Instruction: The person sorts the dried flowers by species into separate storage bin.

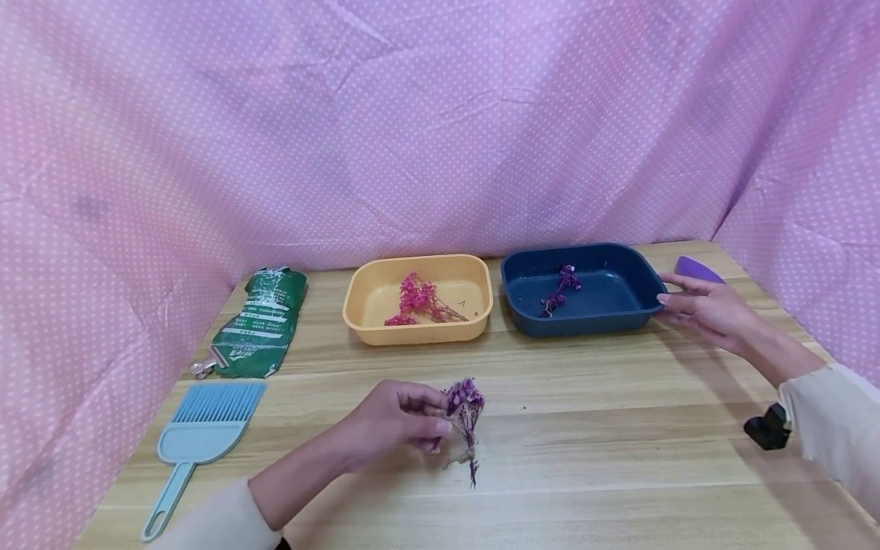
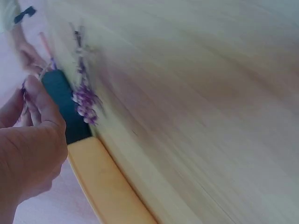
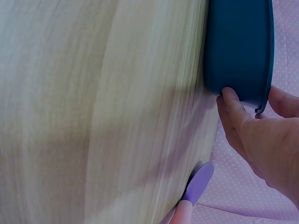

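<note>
My left hand (image 1: pixel 402 420) pinches a small dried purple flower sprig (image 2: pixel 24 91) between thumb and fingers; its thin stalk pokes out past the fingertips. Right beside those fingertips, a bunch of dried purple flowers (image 1: pixel 467 405) lies on the table, stems towards me. At the back right stands a dark blue basin (image 1: pixel 584 327) with a few purple sprigs (image 1: pixel 564 286) inside. Against the basin's right end rest the fairly straight fingers of my right hand (image 1: pixel 715 313). In the right wrist view the basin (image 3: pixel 238 51) shows its outer wall, touched near the bottom corner.
Left of the blue basin is a yellow basin (image 1: pixel 419 334) holding pink dried flowers (image 1: pixel 418 294). A green bag (image 1: pixel 264 325) with a metal clip and a light blue brush (image 1: pixel 202 439) lie at the left. A purple-ended tool (image 3: pixel 200 179) lies behind the right hand. Pink cloth hangs around the table.
</note>
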`<action>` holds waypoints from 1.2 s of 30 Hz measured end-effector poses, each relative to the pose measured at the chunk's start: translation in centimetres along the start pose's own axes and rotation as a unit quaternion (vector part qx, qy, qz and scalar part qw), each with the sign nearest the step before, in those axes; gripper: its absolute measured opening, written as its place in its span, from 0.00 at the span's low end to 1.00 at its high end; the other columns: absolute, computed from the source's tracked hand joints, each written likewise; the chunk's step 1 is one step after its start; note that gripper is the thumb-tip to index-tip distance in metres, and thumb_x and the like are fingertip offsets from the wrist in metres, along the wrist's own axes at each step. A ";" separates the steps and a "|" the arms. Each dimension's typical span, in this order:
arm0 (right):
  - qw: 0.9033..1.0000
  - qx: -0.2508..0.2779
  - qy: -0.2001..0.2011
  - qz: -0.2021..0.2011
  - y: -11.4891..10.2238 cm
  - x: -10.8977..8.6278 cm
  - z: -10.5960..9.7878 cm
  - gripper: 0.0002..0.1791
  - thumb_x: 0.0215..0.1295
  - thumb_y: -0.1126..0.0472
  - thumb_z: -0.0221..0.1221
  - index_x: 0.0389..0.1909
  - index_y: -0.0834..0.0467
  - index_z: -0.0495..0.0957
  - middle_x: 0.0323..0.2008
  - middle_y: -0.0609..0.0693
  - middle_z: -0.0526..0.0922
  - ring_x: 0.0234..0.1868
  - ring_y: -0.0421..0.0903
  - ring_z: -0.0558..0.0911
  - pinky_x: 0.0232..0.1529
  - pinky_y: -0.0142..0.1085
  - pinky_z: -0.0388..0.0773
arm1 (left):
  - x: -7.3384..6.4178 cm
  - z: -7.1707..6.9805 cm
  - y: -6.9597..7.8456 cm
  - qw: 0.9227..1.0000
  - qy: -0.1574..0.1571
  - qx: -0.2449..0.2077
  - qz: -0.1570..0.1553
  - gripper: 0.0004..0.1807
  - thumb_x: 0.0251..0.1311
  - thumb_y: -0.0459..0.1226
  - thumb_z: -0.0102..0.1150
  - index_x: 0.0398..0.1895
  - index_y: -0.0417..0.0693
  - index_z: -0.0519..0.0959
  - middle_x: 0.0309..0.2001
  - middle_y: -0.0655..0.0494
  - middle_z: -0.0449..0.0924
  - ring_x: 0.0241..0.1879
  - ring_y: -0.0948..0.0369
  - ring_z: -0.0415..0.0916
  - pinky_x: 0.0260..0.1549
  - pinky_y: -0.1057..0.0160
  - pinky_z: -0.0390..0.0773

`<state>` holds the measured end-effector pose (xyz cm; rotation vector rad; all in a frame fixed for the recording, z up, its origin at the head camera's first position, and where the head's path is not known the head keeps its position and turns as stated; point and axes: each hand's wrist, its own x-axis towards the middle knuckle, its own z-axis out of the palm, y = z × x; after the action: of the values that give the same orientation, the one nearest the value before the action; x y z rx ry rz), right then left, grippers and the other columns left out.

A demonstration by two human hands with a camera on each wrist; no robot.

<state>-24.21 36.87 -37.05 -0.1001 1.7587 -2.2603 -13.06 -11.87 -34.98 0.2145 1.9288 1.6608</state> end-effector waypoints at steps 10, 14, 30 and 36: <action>1.000 0.028 -0.008 -0.006 0.0 0.0 0.1 0.22 0.67 0.78 0.49 0.47 0.49 0.78 0.41 0.47 0.85 0.43 0.42 0.84 0.45 0.35 0.83 | 3.5 2.0 2.4 0.992 0.012 -0.129 0.001 0.19 0.60 0.27 0.61 0.54 0.31 0.75 0.42 0.42 0.82 0.36 0.58 0.82 0.42 0.62 0.84; 1.000 0.025 -0.005 -0.005 0.1 0.0 0.2 0.21 0.67 0.78 0.49 0.48 0.50 0.76 0.42 0.47 0.85 0.44 0.42 0.84 0.45 0.35 0.83 | 5.2 2.1 3.3 0.989 0.024 -0.147 0.015 0.17 0.62 0.27 0.58 0.54 0.29 0.73 0.39 0.46 0.82 0.36 0.59 0.81 0.42 0.64 0.83; 1.000 -0.008 0.012 0.010 -0.2 0.0 0.2 0.34 0.68 0.76 0.51 0.72 0.61 0.51 0.41 0.43 0.84 0.44 0.40 0.83 0.46 0.33 0.82 | 10.7 3.2 6.1 0.982 0.075 -0.174 0.015 0.17 0.60 0.27 0.61 0.53 0.32 0.76 0.38 0.44 0.83 0.33 0.59 0.82 0.40 0.63 0.84; 1.000 0.011 0.004 0.000 -0.2 0.0 0.4 0.22 0.68 0.78 0.48 0.46 0.48 0.78 0.41 0.45 0.85 0.42 0.42 0.84 0.45 0.35 0.83 | 12.6 4.2 7.9 0.976 0.092 -0.198 0.015 0.15 0.59 0.27 0.62 0.50 0.34 0.78 0.44 0.38 0.82 0.33 0.56 0.82 0.39 0.63 0.84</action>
<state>-24.12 36.58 -36.78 -0.0860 1.7374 -2.2817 -23.09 -0.58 -31.78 -0.0696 1.6786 2.1060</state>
